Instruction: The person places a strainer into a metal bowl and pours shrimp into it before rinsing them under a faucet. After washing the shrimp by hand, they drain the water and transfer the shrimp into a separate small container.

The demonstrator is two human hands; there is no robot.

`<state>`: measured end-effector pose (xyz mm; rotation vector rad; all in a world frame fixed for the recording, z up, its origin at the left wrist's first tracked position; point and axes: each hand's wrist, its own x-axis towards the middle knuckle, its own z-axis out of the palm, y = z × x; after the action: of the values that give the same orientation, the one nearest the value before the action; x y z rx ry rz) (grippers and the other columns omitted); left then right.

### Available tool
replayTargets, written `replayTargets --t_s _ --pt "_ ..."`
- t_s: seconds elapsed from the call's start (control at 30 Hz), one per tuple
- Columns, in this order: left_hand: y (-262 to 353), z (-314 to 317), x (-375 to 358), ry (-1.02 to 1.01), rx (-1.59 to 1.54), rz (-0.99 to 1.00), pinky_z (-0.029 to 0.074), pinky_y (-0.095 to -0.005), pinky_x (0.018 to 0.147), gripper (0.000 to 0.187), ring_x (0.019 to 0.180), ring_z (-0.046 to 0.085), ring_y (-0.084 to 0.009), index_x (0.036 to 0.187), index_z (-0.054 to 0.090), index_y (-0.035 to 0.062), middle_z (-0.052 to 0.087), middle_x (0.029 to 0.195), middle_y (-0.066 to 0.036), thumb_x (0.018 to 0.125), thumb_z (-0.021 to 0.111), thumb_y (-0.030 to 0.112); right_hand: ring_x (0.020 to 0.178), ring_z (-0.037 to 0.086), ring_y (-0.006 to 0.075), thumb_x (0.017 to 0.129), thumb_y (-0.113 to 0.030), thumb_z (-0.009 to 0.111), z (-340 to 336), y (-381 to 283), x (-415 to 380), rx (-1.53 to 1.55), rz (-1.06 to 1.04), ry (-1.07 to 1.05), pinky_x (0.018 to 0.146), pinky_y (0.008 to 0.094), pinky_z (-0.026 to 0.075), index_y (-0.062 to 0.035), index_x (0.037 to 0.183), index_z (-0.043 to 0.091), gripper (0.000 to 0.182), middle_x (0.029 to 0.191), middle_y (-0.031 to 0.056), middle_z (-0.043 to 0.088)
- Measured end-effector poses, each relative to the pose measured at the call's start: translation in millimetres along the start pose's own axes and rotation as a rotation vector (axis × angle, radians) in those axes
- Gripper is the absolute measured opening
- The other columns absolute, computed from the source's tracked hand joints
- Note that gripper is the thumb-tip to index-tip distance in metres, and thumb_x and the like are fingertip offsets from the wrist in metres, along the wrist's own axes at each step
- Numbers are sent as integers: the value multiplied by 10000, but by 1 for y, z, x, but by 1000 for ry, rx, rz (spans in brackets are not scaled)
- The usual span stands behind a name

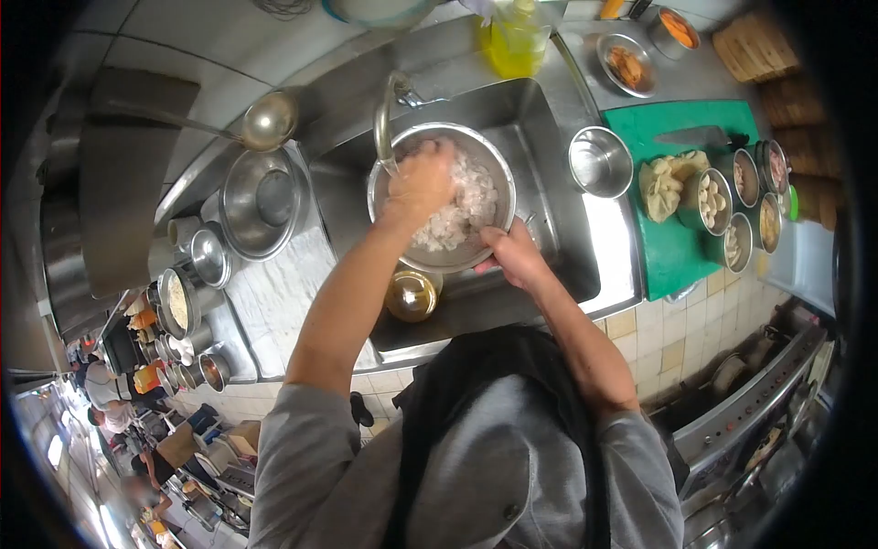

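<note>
Stainless steel covers this kitchen counter, with pale tiles on its front face below. Nearest the camera are the person's grey sleeves and a dark apron strap, and both bare forearms reach forward into the sink (540,137).

Low in the sink, just below the big bowl, sits a small brass-coloured pot (411,295). Above it a large steel bowl (489,169) holds a heap of pale, translucent chopped pieces (462,215). The right hand (514,256) grasps the near rim of this bowl, fingers curled over the edge. The left hand (421,183) is down in the chopped pieces with its fingers bent into them, gripping a handful. A curved tap (384,123) arches over the bowl's left side, just beside the left hand.

To the right of the sink an empty steel pot (600,162) stands on the counter, and next to it lies a green cutting board (672,247) with a pile of pale wrappers (668,183), several small tins of filling (709,201) and a cleaver (700,137). Left of the sink a wide steel basin (261,203) rests on the draining board, with smaller containers grouped below it. A ladle (268,120) hangs over that side.

Farther back stand a bottle of yellow liquid (512,41) and two bowls of orange food (626,64).
</note>
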<state>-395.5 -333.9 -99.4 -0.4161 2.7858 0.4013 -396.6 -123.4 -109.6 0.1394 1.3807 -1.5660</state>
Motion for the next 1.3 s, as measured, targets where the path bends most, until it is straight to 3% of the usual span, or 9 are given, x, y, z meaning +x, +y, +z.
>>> replayTargets --t_s 0.17,0.4,0.57,0.7,0.8,1.0,1.1,1.2,1.3 --pt "-31 -25 2 -80 -774 -80 558 -438 992 587 1148 685 -375 1330 639 78 711 1202 -196 855 787 388 823 721 258 925 -43 565 -4 0 10 20 -12 25 506 341 603 75 1344 523 437 1104 191 691" --pt "-23 -18 -58 4 -127 168 517 -468 1057 821 1253 621 -419 1536 479 206 601 1378 -185 822 814 436 771 699 252 900 -17 556 -3 -2 7 115 25 28 517 348 597 77 1298 544 409 1034 169 667" --pt "-31 5 -10 -20 -457 -104 514 -470 1067 870 1290 612 -392 1539 453 173 579 1420 -199 799 820 446 919 729 283 882 -71 587 -2 -7 8 20 6 -12 577 367 627 89 1347 541 494 1153 193 694" --pt "0 -25 -16 -196 -659 -269 509 -459 1071 845 1242 653 -394 1515 470 141 572 1458 -221 796 808 432 759 676 233 905 -31 555 1 -9 5 95 -4 45 519 345 598 68 1288 538 396 1025 151 654" --pt "11 -4 -34 20 -108 56 504 -445 1068 772 1206 675 -400 1500 484 132 640 1393 -219 834 762 406 762 674 228 903 -30 552 -7 0 11 83 6 35 512 341 596 64 1308 528 417 1026 148 652" --pt "-30 -37 -17 -430 -1281 -420 502 -458 1097 696 1221 665 -392 1497 487 125 640 1357 -201 891 732 363 755 678 230 899 -14 541 -9 -5 -1 114 -12 37 504 341 596 79 1297 529 409 1029 160 658" --pt "-36 -28 -15 -155 -374 -169 501 -477 1100 724 1229 650 -412 1521 481 156 576 1434 -182 883 752 366 813 699 253 914 -40 551 -12 -2 7 56 3 27 529 348 606 89 1318 525 425 1089 183 669" --pt "-43 -4 -22 52 -178 249 491 -486 1110 772 1265 621 -432 1568 429 191 547 1479 -164 882 752 337 941 735 295 947 -100 576 -15 1 11 24 10 18 581 362 626 94 1374 516 473 1213 219 683" --pt "-20 -10 -35 -94 -39 197 495 -491 1109 829 1299 598 -434 1601 366 215 509 1505 -200 871 751 295 948 732 300 952 -102 581 -15 5 10 36 22 12 580 362 627 92 1383 512 478 1219 220 679"
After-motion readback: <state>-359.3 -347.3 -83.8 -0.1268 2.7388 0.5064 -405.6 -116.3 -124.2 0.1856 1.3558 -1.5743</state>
